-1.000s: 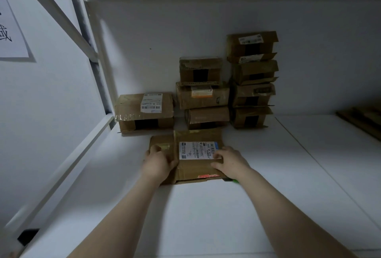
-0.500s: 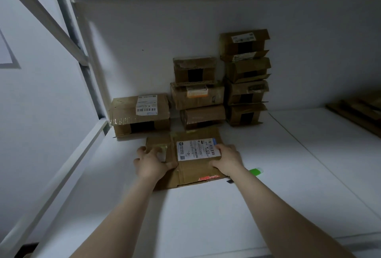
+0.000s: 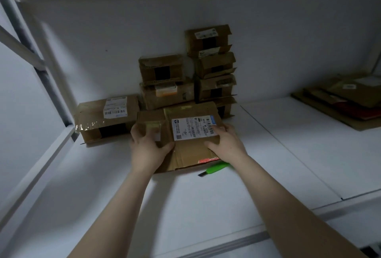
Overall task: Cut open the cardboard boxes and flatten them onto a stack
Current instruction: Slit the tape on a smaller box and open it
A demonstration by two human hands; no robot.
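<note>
You have the flattened box (image 3: pixel 189 154) on the white shelf (image 3: pixel 185 206), its near edge down on the board. Your left hand (image 3: pixel 147 144) curls its fingers over the left flap, thumb spread toward the middle. Your right hand (image 3: pixel 226 144) lies spread on the right side, fingers on the corner of the white label (image 3: pixel 193 127).

That label carries barcodes and a blue strip, but the print is too small to read. A red sticker (image 3: pixel 207 160) sits at the box's near right corner.

The green knife (image 3: pixel 216 168) lies just beside that near edge, under your right wrist. Toward you from the box the shelf runs bare to its front edge.

Behind the box, taped boxes stand against the back wall (image 3: pixel 288 41): a tall pile (image 3: pixel 214 66) and a lower pile (image 3: pixel 165 84). Left of the box sits a single barcoded carton (image 3: pixel 107 115). Well to its right lies a stack of flat cardboard (image 3: pixel 346 101).
</note>
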